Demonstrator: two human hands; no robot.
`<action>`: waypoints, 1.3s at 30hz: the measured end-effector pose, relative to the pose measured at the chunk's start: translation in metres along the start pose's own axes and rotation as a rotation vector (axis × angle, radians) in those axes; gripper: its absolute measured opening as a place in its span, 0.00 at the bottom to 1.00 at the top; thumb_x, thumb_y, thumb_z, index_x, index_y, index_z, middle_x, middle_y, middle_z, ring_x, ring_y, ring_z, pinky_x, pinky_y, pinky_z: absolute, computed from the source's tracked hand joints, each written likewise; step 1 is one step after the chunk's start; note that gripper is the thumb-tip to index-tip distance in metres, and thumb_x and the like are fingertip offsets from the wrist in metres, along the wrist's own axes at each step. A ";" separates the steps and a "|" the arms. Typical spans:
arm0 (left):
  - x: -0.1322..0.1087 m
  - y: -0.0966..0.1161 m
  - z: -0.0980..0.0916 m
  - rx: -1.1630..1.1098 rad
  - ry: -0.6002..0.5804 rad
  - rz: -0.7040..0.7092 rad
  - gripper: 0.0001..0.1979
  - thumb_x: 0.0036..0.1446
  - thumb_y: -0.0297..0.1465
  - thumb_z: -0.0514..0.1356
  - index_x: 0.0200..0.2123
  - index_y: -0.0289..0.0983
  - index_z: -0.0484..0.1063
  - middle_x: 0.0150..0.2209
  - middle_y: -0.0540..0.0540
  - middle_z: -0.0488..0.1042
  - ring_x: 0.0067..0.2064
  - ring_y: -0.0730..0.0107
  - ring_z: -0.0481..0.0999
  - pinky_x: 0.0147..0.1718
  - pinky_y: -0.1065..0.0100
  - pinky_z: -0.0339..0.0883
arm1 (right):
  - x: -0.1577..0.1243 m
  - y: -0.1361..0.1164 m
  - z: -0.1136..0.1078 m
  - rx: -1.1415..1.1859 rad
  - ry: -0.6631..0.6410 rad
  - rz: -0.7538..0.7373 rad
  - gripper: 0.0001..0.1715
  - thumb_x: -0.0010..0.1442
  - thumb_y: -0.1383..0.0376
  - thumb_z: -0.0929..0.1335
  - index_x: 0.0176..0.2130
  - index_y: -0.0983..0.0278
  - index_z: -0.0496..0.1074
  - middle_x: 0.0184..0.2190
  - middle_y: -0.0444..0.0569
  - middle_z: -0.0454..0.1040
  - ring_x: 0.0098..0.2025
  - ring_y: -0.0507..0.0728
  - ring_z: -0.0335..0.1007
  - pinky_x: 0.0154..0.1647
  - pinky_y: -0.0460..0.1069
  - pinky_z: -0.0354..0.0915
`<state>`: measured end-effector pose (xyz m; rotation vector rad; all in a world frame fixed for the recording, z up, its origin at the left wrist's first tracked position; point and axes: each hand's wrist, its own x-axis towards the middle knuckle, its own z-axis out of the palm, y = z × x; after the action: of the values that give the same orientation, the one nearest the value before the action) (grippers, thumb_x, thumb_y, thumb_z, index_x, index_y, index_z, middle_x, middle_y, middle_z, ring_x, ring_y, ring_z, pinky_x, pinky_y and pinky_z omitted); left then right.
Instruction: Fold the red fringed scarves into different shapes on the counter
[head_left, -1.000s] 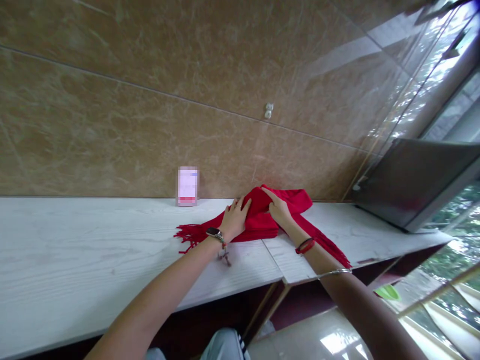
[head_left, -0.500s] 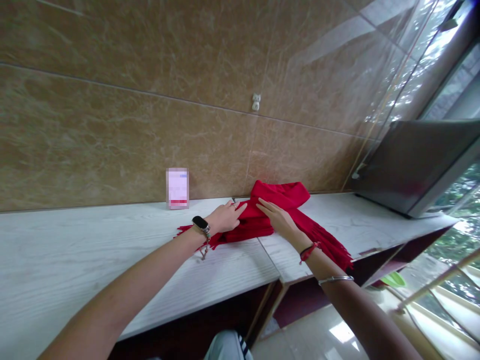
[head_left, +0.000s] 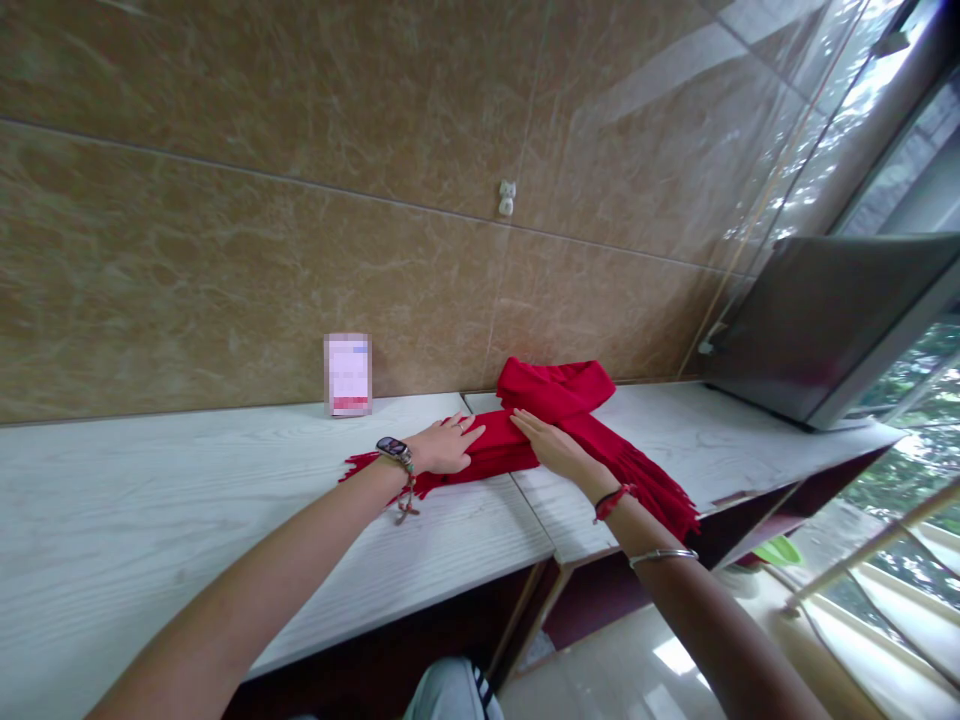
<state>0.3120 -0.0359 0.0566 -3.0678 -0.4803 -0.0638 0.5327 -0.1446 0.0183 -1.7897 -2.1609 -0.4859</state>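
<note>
A red fringed scarf [head_left: 501,440] lies on the white wood-grain counter, its two ends crossing below a folded loop near the wall. One fringed end points left, the other toward the front right. My left hand [head_left: 444,446] rests flat on the left-pointing end, fingers spread. On the same strip, close to the crossing, lies my right hand [head_left: 553,446], with its fingers stretched out and held side by side. Neither hand grips the cloth. Part of the left end is hidden under my left hand and wrist.
A blurred pinkish card or screen [head_left: 349,376] leans against the brown tiled wall [head_left: 225,260]. At the right end of the white counter [head_left: 187,500] stands a dark grey box-like appliance [head_left: 817,320]. Open shelves lie under the counter, and a green basin [head_left: 778,550] is low at the right.
My left hand has shifted slightly left along the scarf and flattened, with its fingers now more spread. My right hand stays at nearly the same place. The view has shifted a little.
</note>
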 end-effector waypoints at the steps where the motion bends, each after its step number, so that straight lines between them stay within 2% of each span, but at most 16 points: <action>1: -0.001 0.001 0.001 -0.013 -0.009 -0.010 0.32 0.53 0.29 0.51 0.62 0.35 0.50 0.63 0.37 0.47 0.63 0.52 0.46 0.56 0.52 0.48 | 0.000 0.001 0.002 -0.012 -0.008 -0.016 0.38 0.49 0.82 0.54 0.60 0.73 0.55 0.60 0.58 0.56 0.62 0.57 0.47 0.61 0.53 0.54; 5: -0.004 0.004 0.005 -0.060 -0.056 -0.045 0.32 0.52 0.30 0.52 0.62 0.36 0.50 0.64 0.37 0.44 0.64 0.51 0.42 0.56 0.48 0.46 | -0.001 0.003 0.010 -0.007 -0.065 -0.059 0.39 0.48 0.82 0.55 0.59 0.74 0.55 0.60 0.58 0.56 0.62 0.58 0.46 0.62 0.54 0.52; 9: -0.002 0.007 -0.007 -0.111 -0.100 -0.069 0.28 0.56 0.37 0.50 0.60 0.38 0.53 0.64 0.38 0.46 0.64 0.52 0.42 0.57 0.45 0.41 | 0.006 0.008 -0.001 0.071 -0.169 -0.024 0.38 0.48 0.79 0.57 0.59 0.74 0.56 0.60 0.58 0.56 0.62 0.58 0.46 0.62 0.53 0.51; 12: 0.007 0.010 -0.018 -0.123 -0.045 -0.082 0.23 0.62 0.36 0.41 0.59 0.38 0.54 0.64 0.40 0.47 0.64 0.57 0.42 0.57 0.44 0.40 | 0.022 0.011 -0.019 0.118 -0.189 0.034 0.36 0.52 0.73 0.60 0.60 0.70 0.54 0.61 0.57 0.54 0.62 0.59 0.47 0.61 0.55 0.53; 15: 0.018 0.012 -0.016 -0.091 0.035 -0.066 0.23 0.62 0.32 0.39 0.59 0.36 0.54 0.63 0.40 0.49 0.64 0.60 0.44 0.57 0.48 0.42 | 0.040 0.008 -0.025 0.123 -0.096 0.102 0.28 0.58 0.69 0.58 0.58 0.67 0.59 0.59 0.56 0.58 0.62 0.59 0.49 0.60 0.56 0.52; 18: 0.025 0.011 -0.003 -0.046 0.053 -0.050 0.23 0.62 0.32 0.41 0.59 0.33 0.55 0.62 0.38 0.51 0.63 0.58 0.48 0.57 0.50 0.45 | 0.046 0.001 -0.010 0.056 -0.075 0.143 0.23 0.62 0.67 0.56 0.56 0.69 0.62 0.58 0.59 0.60 0.62 0.60 0.50 0.59 0.59 0.54; 21: 0.026 0.007 0.012 -0.039 0.038 -0.028 0.24 0.62 0.34 0.41 0.60 0.33 0.53 0.62 0.38 0.51 0.63 0.60 0.50 0.57 0.52 0.45 | 0.035 -0.004 0.016 -0.009 -0.126 0.161 0.23 0.63 0.65 0.58 0.56 0.68 0.61 0.59 0.61 0.58 0.61 0.63 0.50 0.55 0.62 0.57; 23: 0.025 0.003 0.020 -0.050 0.038 -0.008 0.24 0.62 0.34 0.41 0.60 0.34 0.52 0.62 0.39 0.51 0.63 0.62 0.50 0.57 0.54 0.45 | 0.022 -0.003 0.032 -0.023 -0.116 0.135 0.23 0.63 0.65 0.58 0.56 0.68 0.61 0.59 0.61 0.57 0.61 0.63 0.50 0.54 0.62 0.59; 27: 0.024 0.000 0.027 -0.052 0.067 0.016 0.24 0.62 0.33 0.40 0.60 0.34 0.52 0.62 0.39 0.51 0.62 0.64 0.52 0.57 0.56 0.46 | 0.011 0.004 0.043 0.050 -0.076 0.083 0.22 0.62 0.66 0.58 0.55 0.67 0.62 0.59 0.61 0.57 0.62 0.63 0.48 0.54 0.63 0.59; 30: 0.024 0.001 0.027 -0.047 0.071 0.013 0.24 0.62 0.33 0.41 0.60 0.34 0.53 0.62 0.39 0.52 0.62 0.64 0.52 0.57 0.57 0.46 | 0.016 0.007 0.036 0.212 -0.090 0.169 0.23 0.62 0.67 0.57 0.55 0.70 0.63 0.58 0.61 0.58 0.61 0.62 0.49 0.57 0.62 0.55; 33: 0.023 0.003 0.025 -0.039 0.063 0.002 0.24 0.62 0.33 0.41 0.59 0.34 0.54 0.62 0.40 0.52 0.62 0.64 0.53 0.57 0.57 0.47 | 0.023 0.008 0.021 0.299 -0.045 0.329 0.24 0.61 0.68 0.58 0.55 0.71 0.63 0.58 0.61 0.60 0.60 0.59 0.53 0.59 0.57 0.54; 37: 0.020 0.005 0.024 -0.010 0.083 0.001 0.23 0.61 0.32 0.42 0.58 0.33 0.56 0.62 0.40 0.53 0.61 0.62 0.54 0.57 0.55 0.47 | 0.030 0.006 0.001 0.334 0.027 0.546 0.21 0.58 0.69 0.60 0.51 0.66 0.67 0.49 0.54 0.72 0.50 0.56 0.68 0.51 0.51 0.62; 39: 0.018 0.007 0.025 -0.008 0.110 -0.003 0.23 0.61 0.32 0.42 0.58 0.33 0.56 0.61 0.39 0.54 0.61 0.61 0.55 0.57 0.54 0.47 | 0.037 0.007 -0.004 0.341 0.034 0.625 0.18 0.57 0.67 0.63 0.47 0.64 0.71 0.43 0.51 0.75 0.45 0.56 0.71 0.48 0.50 0.64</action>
<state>0.3320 -0.0360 0.0326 -3.0509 -0.4791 -0.2335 0.5326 -0.1123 0.0386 -2.0783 -1.4273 0.0042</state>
